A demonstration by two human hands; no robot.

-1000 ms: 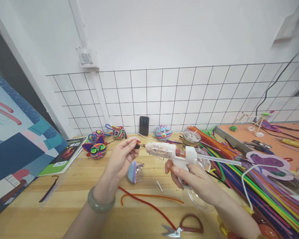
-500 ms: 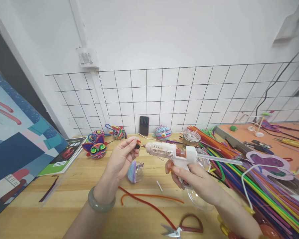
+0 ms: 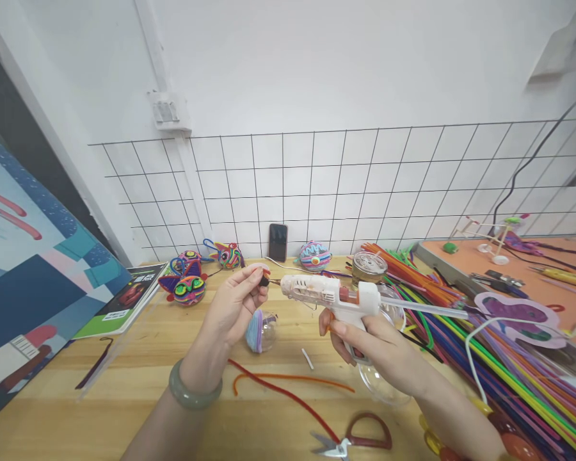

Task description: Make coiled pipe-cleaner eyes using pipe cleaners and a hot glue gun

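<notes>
Glue gun, white and slotted along its barrel, is up above the bench, roughly level, a pale translucent stick jutting from its back. The right hand has its fingers wrapped round the grip. Its metal nozzle meets or nearly meets a small dark piece, pinched in the left hand's fingers; contact is unclear.
</notes>
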